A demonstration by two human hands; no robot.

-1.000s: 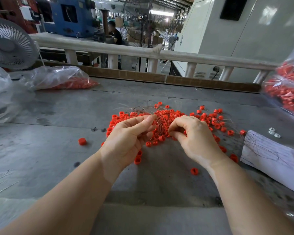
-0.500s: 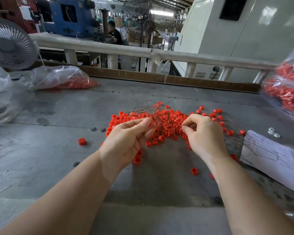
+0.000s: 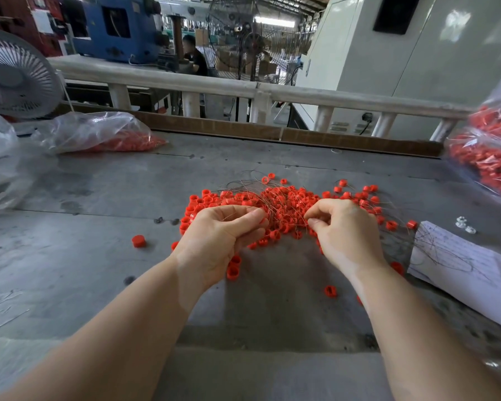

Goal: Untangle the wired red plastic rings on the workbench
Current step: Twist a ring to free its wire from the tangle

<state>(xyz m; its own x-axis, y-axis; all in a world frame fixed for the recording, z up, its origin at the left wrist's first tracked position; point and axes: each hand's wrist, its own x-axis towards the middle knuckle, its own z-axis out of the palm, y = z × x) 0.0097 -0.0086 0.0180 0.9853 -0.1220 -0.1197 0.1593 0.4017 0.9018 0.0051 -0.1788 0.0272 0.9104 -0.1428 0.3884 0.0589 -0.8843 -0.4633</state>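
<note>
Wire bundle (image 3: 268, 211) being pinched by left hand (image 3: 217, 241) at ring pile (image 3: 284, 204) near edge; single strand being pinched by right hand (image 3: 346, 233), strand axis running left-right between hands.

A factory floor is shown: a worn grey metal counter (image 3: 70, 256) is set before a white railing (image 3: 344, 98), with a blue machine (image 3: 116, 27) and large pedestal fans (image 3: 245, 39) seen beyond, clear bags of red parts (image 3: 104, 134) are laid out, and a roof of trusses is seen overhead
</note>
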